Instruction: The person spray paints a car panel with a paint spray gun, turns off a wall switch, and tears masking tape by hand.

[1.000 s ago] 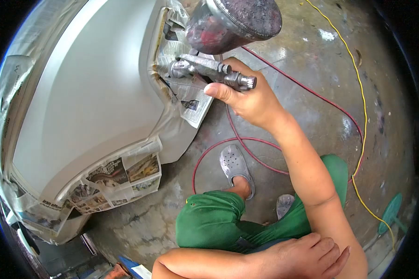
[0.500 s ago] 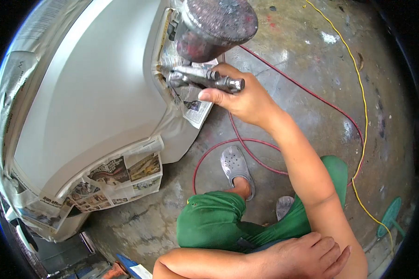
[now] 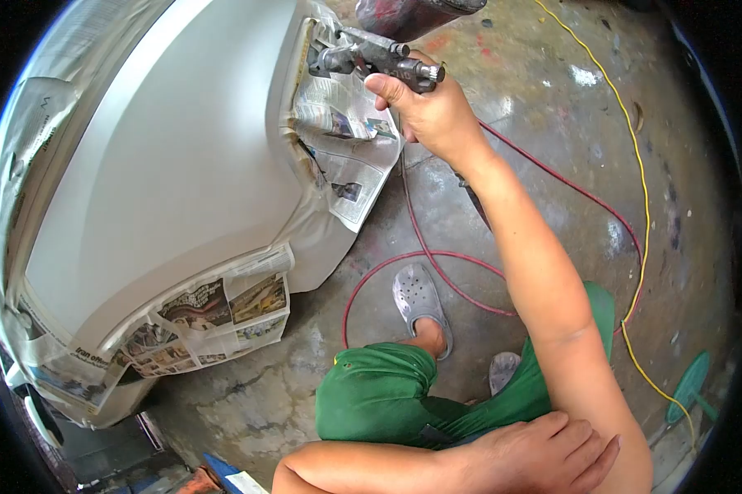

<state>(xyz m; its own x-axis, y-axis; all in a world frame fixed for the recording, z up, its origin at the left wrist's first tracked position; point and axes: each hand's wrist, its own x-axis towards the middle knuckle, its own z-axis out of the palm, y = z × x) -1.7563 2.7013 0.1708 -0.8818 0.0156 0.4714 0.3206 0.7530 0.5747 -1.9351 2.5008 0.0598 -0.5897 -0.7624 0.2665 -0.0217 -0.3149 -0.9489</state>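
My right hand (image 3: 437, 111) is wrapped round a spray gun (image 3: 375, 59) near the top of the view. Its stained metal cup (image 3: 412, 15) is partly cut off by the top edge. The nozzle end points left, towards a smooth pale grey curved panel (image 3: 165, 156) and the newspaper (image 3: 358, 177) taped along its right edge. Down at the bottom, my left hand (image 3: 544, 457) lies across my right arm, palm down, with its fingers slightly bent and apart, holding nothing.
More newspaper (image 3: 231, 309) and clear film (image 3: 37, 123) border the panel. A red hose (image 3: 564, 169) loops over the stained concrete floor, with a yellow cord (image 3: 634, 156) to its right. A green round object (image 3: 688, 385) is at the lower right. My grey clog (image 3: 416, 292) is near the middle.
My right hand and the spray gun first shifted slightly left, then moved up, so the cup is now mostly out of view. My left hand has stayed in place.
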